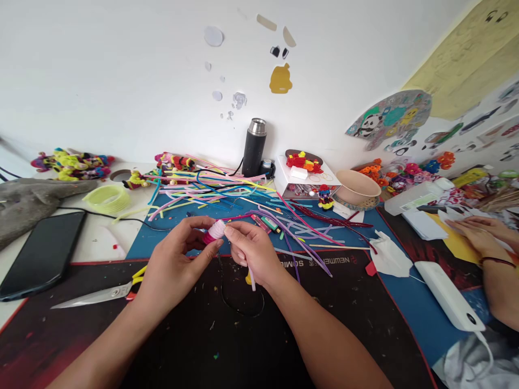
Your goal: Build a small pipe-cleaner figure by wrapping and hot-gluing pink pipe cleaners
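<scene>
In the head view, a small coil of wound pipe cleaner [218, 229], pale pink on one side and deep pink on the other, is held up over the dark mat. The fingers and thumb of my left hand [175, 265] are closed around it. My right hand [255, 253] is pinched at the coil's pale side, and a pale lilac pipe cleaner end [253, 281] sticks out below its curled fingers. Behind both hands lie many loose pipe cleaners [219, 189]. Scissors [101, 294] with yellow and red handles rest left of my left wrist.
A black phone [42, 254] and a pale green coil [106, 199] lie at the left. A black thermos [254, 148], a white box [306, 181] and a beige bowl [357, 186] stand along the wall. At right, another person's hands [482, 235] hold paper near a white device [449, 294].
</scene>
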`<state>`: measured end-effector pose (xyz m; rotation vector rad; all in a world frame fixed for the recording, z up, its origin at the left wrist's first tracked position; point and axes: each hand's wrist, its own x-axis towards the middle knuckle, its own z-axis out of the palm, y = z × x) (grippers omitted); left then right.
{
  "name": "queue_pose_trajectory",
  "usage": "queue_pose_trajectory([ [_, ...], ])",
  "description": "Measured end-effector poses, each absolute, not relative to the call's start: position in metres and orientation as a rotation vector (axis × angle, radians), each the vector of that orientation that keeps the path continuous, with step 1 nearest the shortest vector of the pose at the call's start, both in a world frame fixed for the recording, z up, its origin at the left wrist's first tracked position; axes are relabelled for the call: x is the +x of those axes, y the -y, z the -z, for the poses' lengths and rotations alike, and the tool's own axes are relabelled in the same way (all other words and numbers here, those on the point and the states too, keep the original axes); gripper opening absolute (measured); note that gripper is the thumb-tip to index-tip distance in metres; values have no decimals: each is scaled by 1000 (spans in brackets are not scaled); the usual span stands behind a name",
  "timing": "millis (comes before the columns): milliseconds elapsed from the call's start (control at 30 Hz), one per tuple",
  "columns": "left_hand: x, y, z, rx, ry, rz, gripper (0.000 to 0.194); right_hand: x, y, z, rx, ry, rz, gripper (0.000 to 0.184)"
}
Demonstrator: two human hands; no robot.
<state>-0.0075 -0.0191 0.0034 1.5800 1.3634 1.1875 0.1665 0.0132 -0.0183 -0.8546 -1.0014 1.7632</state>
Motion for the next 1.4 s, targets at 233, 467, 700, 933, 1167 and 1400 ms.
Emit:
queue_pose_trajectory([
  [233, -8, 20, -3, 1753, -1452, -1237, 29, 165, -13, 19, -912, 1035, -1732, 44],
  [467, -6, 19, -8, 1843, -1464, -1232, 28, 165, -13, 17, -934, 1042, -1706, 45],
  [700, -4, 20, -9, 1767, -1500, -1237, 24, 164, -12, 16, -945, 1058, -1721, 51],
  [933, -6, 20, -6, 1520, -1457, -1254, 34, 163, -8, 10, -943, 1074, -1754, 51],
  [1167, -9, 11, -10, 1155, -1343, -1166, 50, 163, -7, 12, -928, 1146, -1720, 45],
  [1400, -7, 10, -14, 1095, -1334, -1187, 53, 164, -6, 15, -958, 1201, -1675, 39],
])
